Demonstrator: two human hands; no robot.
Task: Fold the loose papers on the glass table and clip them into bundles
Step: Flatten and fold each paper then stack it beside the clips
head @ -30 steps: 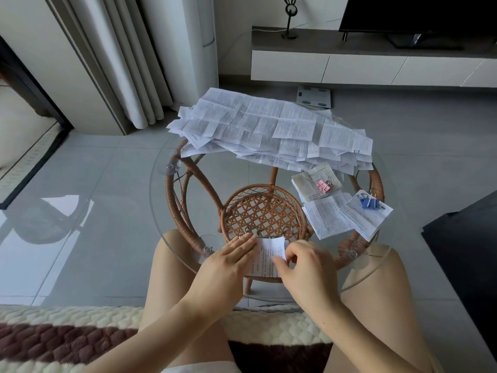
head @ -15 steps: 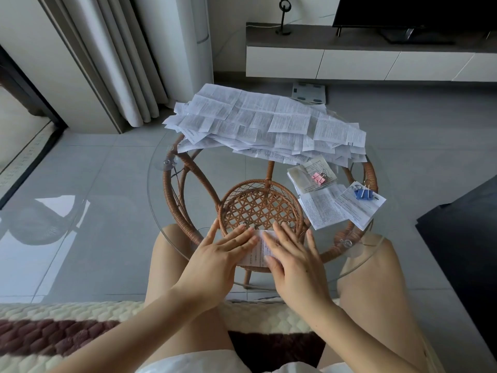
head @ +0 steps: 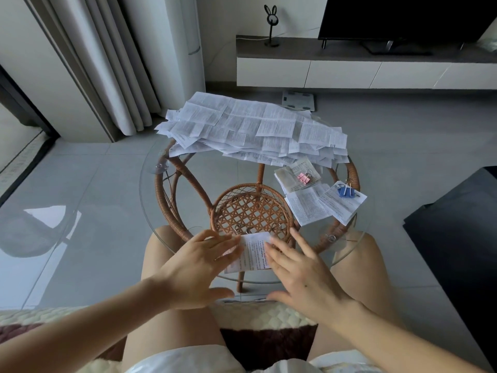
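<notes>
Both hands lie flat with fingers straight and spread. The left hand (head: 199,267) presses its fingertips on the left side of one folded paper (head: 254,251), and the right hand (head: 304,273) presses on its right side. The paper sits at the near edge of the glass worktop (head: 228,170). We count two clipped bundles at the right edge, one under a pink clip (head: 304,178) and one under a blue clip (head: 346,191). One unclipped folded sheet (head: 306,205) lies between them. The loose papers (head: 255,127) cover the far edge, too many for us to count.
</notes>
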